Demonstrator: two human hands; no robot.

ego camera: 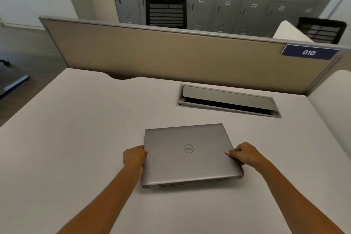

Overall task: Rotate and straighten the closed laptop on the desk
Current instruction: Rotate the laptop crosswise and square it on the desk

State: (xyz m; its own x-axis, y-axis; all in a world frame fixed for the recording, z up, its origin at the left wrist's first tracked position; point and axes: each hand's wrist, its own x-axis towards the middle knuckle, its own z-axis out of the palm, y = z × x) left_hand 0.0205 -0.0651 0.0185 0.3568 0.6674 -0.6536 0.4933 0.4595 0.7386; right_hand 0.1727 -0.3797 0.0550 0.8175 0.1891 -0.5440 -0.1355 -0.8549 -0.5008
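A closed grey laptop (190, 159) with a round logo on its lid lies flat on the white desk (76, 138), near the middle. Its hinge edge faces me and it sits slightly skewed to the desk's edges. My left hand (134, 156) grips the laptop's left edge, thumb on the lid. My right hand (243, 153) grips the right edge, thumb resting on the lid. Both forearms reach in from the bottom of the view.
A grey cable hatch (228, 100) with its flap raised is set in the desk behind the laptop. A tan divider panel (152, 53) with a blue "010" label (309, 52) closes the far edge. Black chairs and grey lockers stand beyond.
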